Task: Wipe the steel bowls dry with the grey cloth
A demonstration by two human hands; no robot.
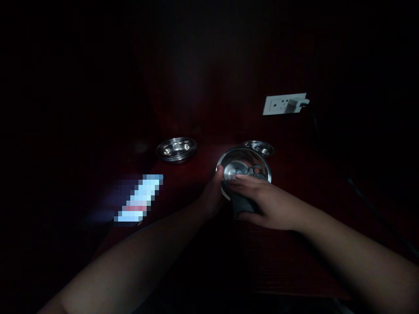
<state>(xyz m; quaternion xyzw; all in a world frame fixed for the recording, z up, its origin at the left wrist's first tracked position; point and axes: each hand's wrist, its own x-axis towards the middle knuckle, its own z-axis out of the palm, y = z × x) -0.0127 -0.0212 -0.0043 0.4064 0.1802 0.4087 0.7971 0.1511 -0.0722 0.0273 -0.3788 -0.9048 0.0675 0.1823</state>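
The scene is very dark. My left hand (214,192) grips the near-left rim of a shiny steel bowl (238,168), tilted toward me. My right hand (265,203) is closed on a grey cloth (244,203), and its fingers press the cloth over the bowl's near edge and into its inside. Part of the cloth shows inside the bowl at the right.
A second steel bowl (176,149) sits to the left on the dark red table (294,174). Another steel bowl (260,147) lies just behind the held one. A white wall socket with a plug (284,104) is at the back right. A bright blurred object (139,198) lies left.
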